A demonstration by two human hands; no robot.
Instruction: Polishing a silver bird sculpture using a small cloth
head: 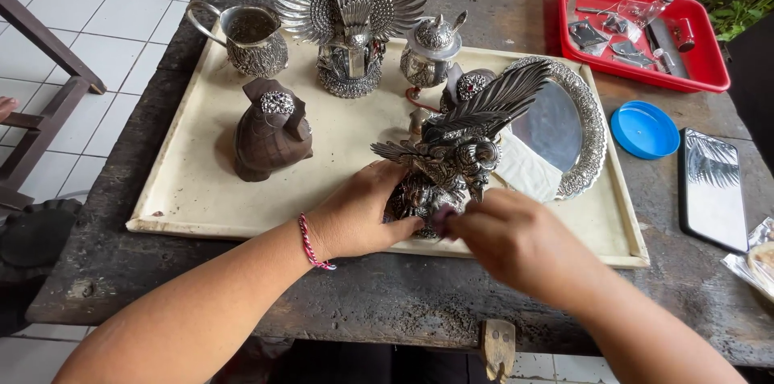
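Seen from above: a dark, worn wooden bench [379, 303] carrying a cream tray [193, 190] crowded with ornate silverware. At the tray's six o'clock edge, a silver bird figurine [455, 150], wings swept up toward one o'clock. Left hand [359, 215] wrapped around the figurine's base from nine o'clock, fingers curled closed, holding it steady. Right hand [512, 239] pressed in from four o'clock, fingertips pinched shut on a small dark piece [443, 216] against the base — too blurred to tell what kind. Apparently mid-rub or polishing of the lower base; a likely next move calls for a firm left grip and a turn of the figurine to bring fresh surface around.

At twelve o'clock, a fan-tailed silver bird [351, 5]; at eleven, a silver jug [250, 37]; at nine, a dark brown bird-shaped piece [270, 130]; at three, an oval silver tray [564, 122]. Off the tray — a blue lid [645, 129], a phone [713, 188], a red bin [637, 29] of small tools.
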